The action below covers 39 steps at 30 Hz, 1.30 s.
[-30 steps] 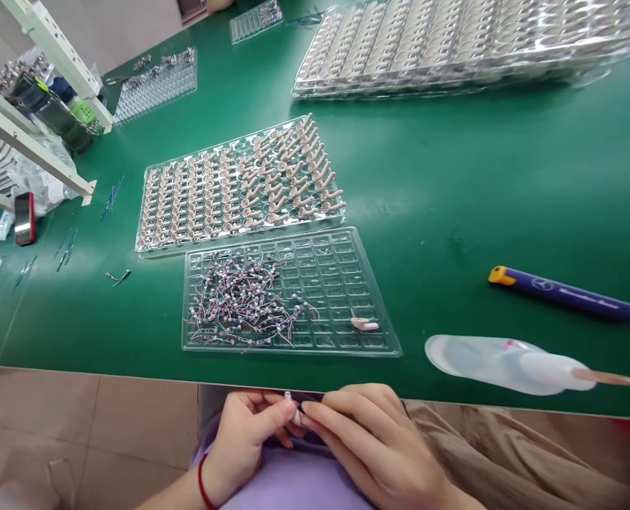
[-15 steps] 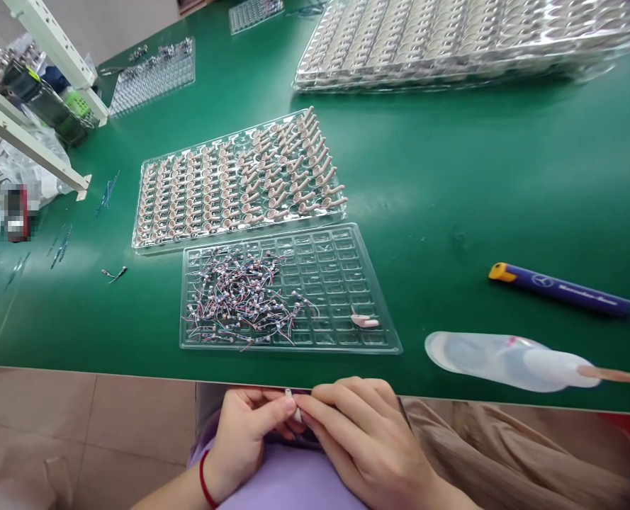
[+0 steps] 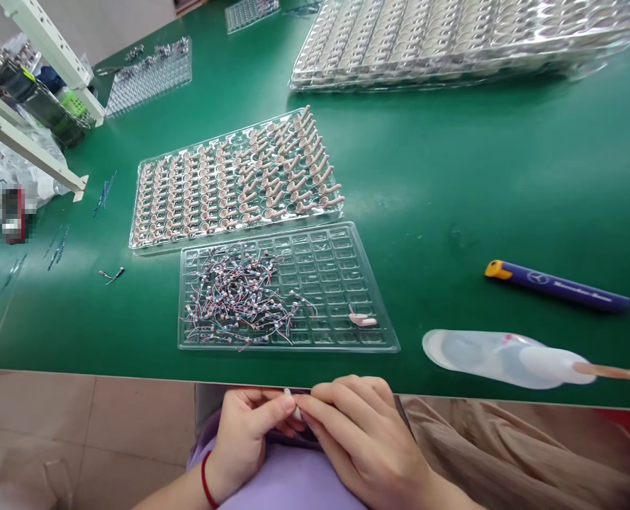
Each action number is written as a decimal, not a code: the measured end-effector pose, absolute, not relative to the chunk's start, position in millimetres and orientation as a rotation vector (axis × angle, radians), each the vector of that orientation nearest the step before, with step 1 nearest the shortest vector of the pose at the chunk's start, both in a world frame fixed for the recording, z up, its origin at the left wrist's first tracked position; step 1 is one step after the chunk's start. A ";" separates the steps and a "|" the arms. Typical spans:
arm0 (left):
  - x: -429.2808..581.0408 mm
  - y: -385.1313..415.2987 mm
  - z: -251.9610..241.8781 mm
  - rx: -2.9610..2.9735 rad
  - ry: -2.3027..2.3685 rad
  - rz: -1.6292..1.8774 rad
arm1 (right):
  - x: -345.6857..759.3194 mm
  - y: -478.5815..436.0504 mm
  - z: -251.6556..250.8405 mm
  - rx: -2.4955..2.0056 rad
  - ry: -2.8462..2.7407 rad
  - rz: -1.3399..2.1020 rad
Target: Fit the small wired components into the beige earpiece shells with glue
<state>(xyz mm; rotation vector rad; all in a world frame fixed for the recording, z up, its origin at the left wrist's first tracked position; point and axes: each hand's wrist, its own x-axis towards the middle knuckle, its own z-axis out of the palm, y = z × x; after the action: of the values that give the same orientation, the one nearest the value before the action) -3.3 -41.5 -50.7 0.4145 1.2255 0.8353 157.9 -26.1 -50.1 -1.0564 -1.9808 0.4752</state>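
Observation:
My left hand [image 3: 245, 432], with a red band at the wrist, pinches a small pale part [image 3: 288, 393] between thumb and fingers, just off the table's front edge. My right hand [image 3: 362, 432] meets it from the other side, its fingertips closed on the same part. The fingers cover most of it. In front of my hands lies a clear tray [image 3: 378, 336] with a heap of small wired pieces [image 3: 240, 290] on its left half. One pale pink part [image 3: 362, 320] rests in the tray's right side.
Behind is a tray of pale stemmed parts [image 3: 203, 188]. Large stacked trays [image 3: 426, 49] stand at the back right. At the right lie a blue cutter [image 3: 559, 287] and a squeeze bottle [image 3: 506, 358]. White shelf posts [image 3: 32, 149] rise at the left.
The view has shifted slightly, so the table items sit a little further left. Both hands keep the same hold on the pale part.

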 end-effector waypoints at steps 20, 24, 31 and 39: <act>-15.8 -41.2 -30.2 0.597 1.266 0.690 | 175.8 -2.5 -30.2 -0.959 -1.980 0.692; -21.8 -28.0 -5.1 1.208 1.425 0.811 | 181.1 35.8 -26.3 -1.151 -2.025 0.293; -28.8 -3.6 -2.0 1.967 1.441 0.971 | 160.0 79.0 -34.5 -1.238 -2.243 0.243; -28.5 -0.8 -1.5 2.071 1.447 0.961 | 158.6 80.8 -35.0 -1.287 -2.304 0.269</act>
<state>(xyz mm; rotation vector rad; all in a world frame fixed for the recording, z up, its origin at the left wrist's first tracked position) -28.5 -0.8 -1.5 2.0714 1.4469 0.9614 158.6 80.8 -35.0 -1.2872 -2.3043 0.2686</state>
